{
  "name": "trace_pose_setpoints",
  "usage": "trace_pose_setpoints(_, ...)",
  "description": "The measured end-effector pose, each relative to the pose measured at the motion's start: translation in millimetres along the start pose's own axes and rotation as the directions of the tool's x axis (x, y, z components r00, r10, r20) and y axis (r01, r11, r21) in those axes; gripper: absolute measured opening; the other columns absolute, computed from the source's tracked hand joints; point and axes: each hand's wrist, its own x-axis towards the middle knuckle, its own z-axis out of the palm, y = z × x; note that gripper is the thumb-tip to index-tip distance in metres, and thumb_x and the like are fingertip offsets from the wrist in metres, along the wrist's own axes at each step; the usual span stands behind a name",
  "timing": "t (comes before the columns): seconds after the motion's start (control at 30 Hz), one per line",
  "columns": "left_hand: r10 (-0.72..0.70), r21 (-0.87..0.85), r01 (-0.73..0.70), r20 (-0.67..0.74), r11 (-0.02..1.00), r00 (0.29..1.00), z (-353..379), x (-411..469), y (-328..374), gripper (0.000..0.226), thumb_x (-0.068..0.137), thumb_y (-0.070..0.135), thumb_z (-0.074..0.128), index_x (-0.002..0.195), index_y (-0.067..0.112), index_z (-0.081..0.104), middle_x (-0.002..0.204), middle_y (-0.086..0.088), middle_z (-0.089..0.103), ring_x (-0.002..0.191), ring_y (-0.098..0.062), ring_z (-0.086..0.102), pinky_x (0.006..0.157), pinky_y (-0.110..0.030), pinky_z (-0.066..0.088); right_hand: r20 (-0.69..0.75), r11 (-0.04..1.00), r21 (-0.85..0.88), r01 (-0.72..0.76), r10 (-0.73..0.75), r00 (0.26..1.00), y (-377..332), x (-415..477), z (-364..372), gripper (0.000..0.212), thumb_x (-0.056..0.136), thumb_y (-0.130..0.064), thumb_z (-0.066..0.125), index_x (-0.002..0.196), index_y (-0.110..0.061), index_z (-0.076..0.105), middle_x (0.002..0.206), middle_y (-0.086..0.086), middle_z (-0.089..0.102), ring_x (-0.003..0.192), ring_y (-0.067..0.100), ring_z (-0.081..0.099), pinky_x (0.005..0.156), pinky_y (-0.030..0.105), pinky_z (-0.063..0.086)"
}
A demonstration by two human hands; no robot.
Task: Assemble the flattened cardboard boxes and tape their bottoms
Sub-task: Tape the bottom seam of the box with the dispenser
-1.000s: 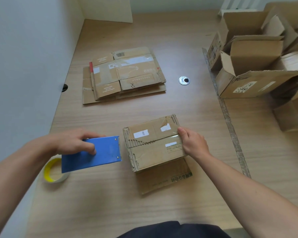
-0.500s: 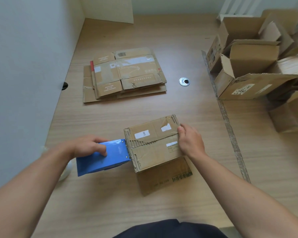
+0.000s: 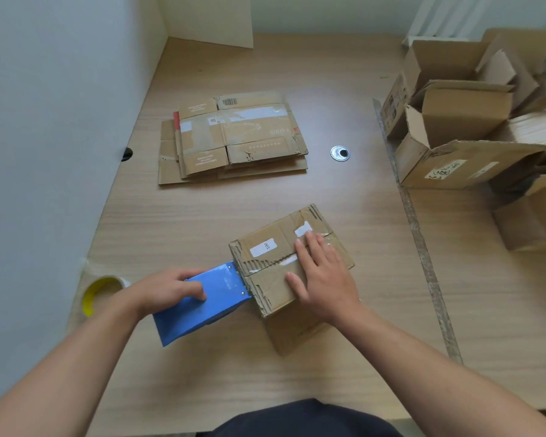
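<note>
A small cardboard box (image 3: 265,247) stands on the wooden table (image 3: 344,310) in front of me, its folded flaps facing up. My right hand (image 3: 320,275) lies flat on those flaps, fingers straight, pressing them down. My left hand (image 3: 164,290) grips a blue tape dispenser (image 3: 202,305), whose front edge touches the box's left side at the flap seam. A stack of flattened boxes (image 3: 234,137) lies farther back on the table.
A roll of clear tape with a yellow core (image 3: 100,293) sits at the left by the white wall (image 3: 44,121). Several assembled open boxes (image 3: 460,130) crowd the right side. A round metal grommet (image 3: 340,153) is set in the table.
My left hand brought the blue dispenser rightward until it met the box's left side. My right hand moved from the box's right edge onto the top flaps and flattened out.
</note>
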Motion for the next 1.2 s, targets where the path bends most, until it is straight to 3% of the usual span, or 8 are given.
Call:
trace_pose_setpoints(0.13,-0.004,-0.056,0.001,-0.048,0.998,0.999,12.6,-6.0,-2.6,0.05,0.063,0.041,0.057,0.109,0.058,0.065,0.095,0.018,0.073,0.085,-0.008,0.069,0.078,-0.027,0.047,0.011,0.998,-0.051,-0.042,0.043,0.999,4.1,-0.7,-1.9,0.078,0.091,-0.072,0.008,0.159,-0.033,0.004,0.167,-0.007,-0.009,0.153,0.011,-0.009,0.118,0.045,-0.017)
trace_pose_setpoints(0.3,0.007,-0.074,-0.013,-0.075,0.997,0.997,22.6,-10.0,-3.9,0.05,0.064,0.041,0.058,0.11,0.058,0.065,0.098,0.018,0.073,0.088,-0.008,0.069,0.082,-0.029,0.048,0.012,0.997,-0.01,-0.082,0.083,0.997,8.2,4.0,-3.1,0.091,0.085,-0.077,0.011,0.16,-0.028,-0.004,0.165,-0.013,-0.013,0.151,0.005,-0.014,0.118,0.039,-0.016)
trace_pose_setpoints(0.53,0.049,-0.031,-0.05,-0.035,0.998,0.998,33.7,-11.2,1.0,0.052,0.065,0.043,0.055,0.114,0.06,0.062,0.101,0.021,0.072,0.087,-0.002,0.067,0.08,-0.028,0.046,0.089,0.999,0.03,-0.027,0.024,0.996,30.9,14.9,-13.1,0.093,0.079,-0.087,0.012,0.157,-0.04,-0.007,0.164,-0.012,-0.02,0.149,0.015,-0.028,0.12,0.038,-0.009)
trace_pose_setpoints(0.7,0.042,-0.031,-0.045,-0.095,0.998,0.995,39.8,-10.1,5.0,0.054,0.064,0.042,0.056,0.112,0.064,0.061,0.1,0.023,0.071,0.09,-0.002,0.066,0.08,-0.026,0.046,0.077,0.996,0.062,-0.062,0.057,0.995,33.4,19.5,-17.1,0.109,0.077,-0.09,0.024,0.158,-0.027,-0.012,0.164,-0.01,-0.02,0.151,0.009,-0.019,0.121,0.036,-0.003)
trace_pose_setpoints(0.8,0.044,-0.057,-0.052,-0.132,0.997,0.99,48.6,-12.6,3.9,0.051,0.066,0.044,0.056,0.113,0.064,0.061,0.101,0.021,0.072,0.09,-0.006,0.067,0.081,-0.028,0.047,0.094,0.998,0.013,-0.062,0.061,0.994,31.1,20.9,-17.0,0.108,0.079,-0.088,0.021,0.158,-0.023,-0.012,0.164,-0.007,-0.023,0.15,0.01,-0.023,0.119,0.033,-0.008)
trace_pose_setpoints(1.0,0.069,-0.055,-0.083,-0.214,0.995,0.974,60.9,-19.0,1.1,0.04,0.074,0.053,0.056,0.112,0.063,0.062,0.101,0.026,0.071,0.087,0.004,0.067,0.081,-0.026,0.049,0.112,0.997,0.007,-0.077,0.075,0.991,27.2,21.6,-13.8,0.105,0.082,-0.086,0.021,0.157,-0.021,-0.015,0.162,-0.005,-0.028,0.148,0.012,-0.027,0.116,0.035,-0.014)
trace_pose_setpoints(1.2,0.061,0.077,-0.046,-0.203,0.996,0.977,49.0,-18.7,14.4,0.037,0.072,0.062,0.052,0.108,0.068,0.058,0.096,0.031,0.069,0.086,0.006,0.064,0.076,-0.022,0.047,0.119,0.997,0.016,-0.079,0.076,0.99,28.1,23.1,-10.6,0.104,0.082,-0.086,0.018,0.157,-0.023,-0.017,0.162,-0.005,-0.029,0.148,0.012,-0.027,0.117,0.036,-0.014)
